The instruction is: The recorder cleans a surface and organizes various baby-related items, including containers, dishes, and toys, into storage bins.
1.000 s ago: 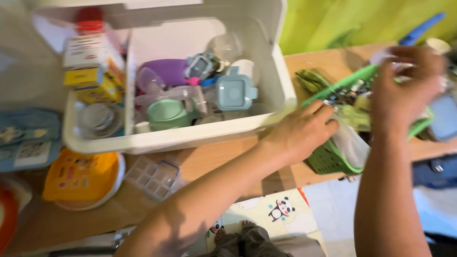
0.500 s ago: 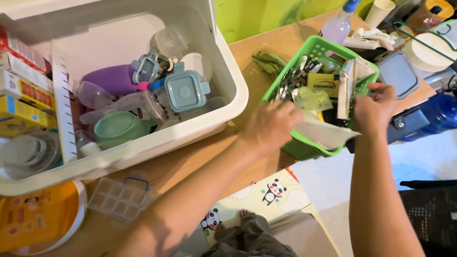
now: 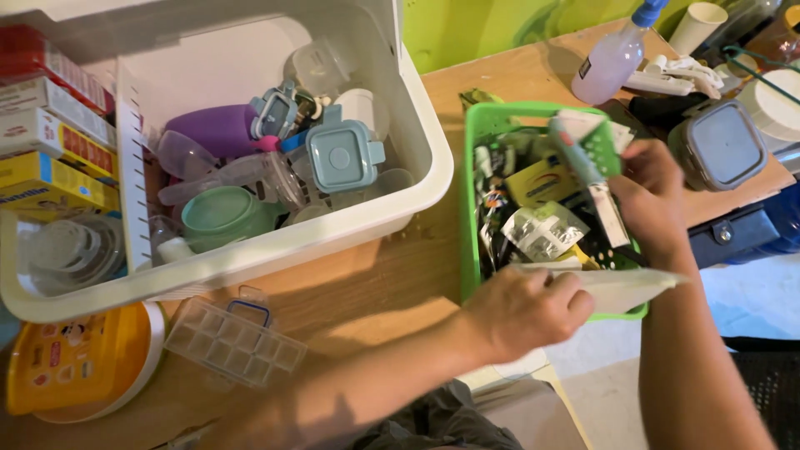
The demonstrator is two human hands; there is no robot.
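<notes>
Gripping the near edge of a flat white paper packet point(image 3: 621, 287), the person's left hand point(image 3: 529, 312) has its fingers curled closed over the packet's rim, at the front lip of a green slotted plastic basket point(image 3: 468, 200). The packet lies across the basket's near right corner and sticks out past it to the right. The right hand point(image 3: 654, 196) is closed around a slim white and green box point(image 3: 583, 150), holding it tilted over the middle of the basket, above a yellow packet point(image 3: 537, 181) and a clear blister pack point(image 3: 546, 229) that lie among other small, dark items too cluttered to tell apart.

The basket stands on a wooden tabletop point(image 3: 392, 275), just beside a large white plastic tub point(image 3: 417, 204) on its left. Inside the tub sit a pale blue square container lid point(image 3: 342, 157), a mint green round bowl point(image 3: 218, 215), a purple plastic container point(image 3: 212, 129) and several clear bottles. Yellow and red cardboard boxes point(image 3: 50, 125) stand in the tub's left compartment. In front of the tub, a clear lidded ice-cube tray point(image 3: 233, 342) lies on the wood, near a round yellow lidded dish point(image 3: 79, 362). Beyond the basket stand a spray bottle with a blue top point(image 3: 612, 54) and a square grey-lidded container point(image 3: 721, 146).
</notes>
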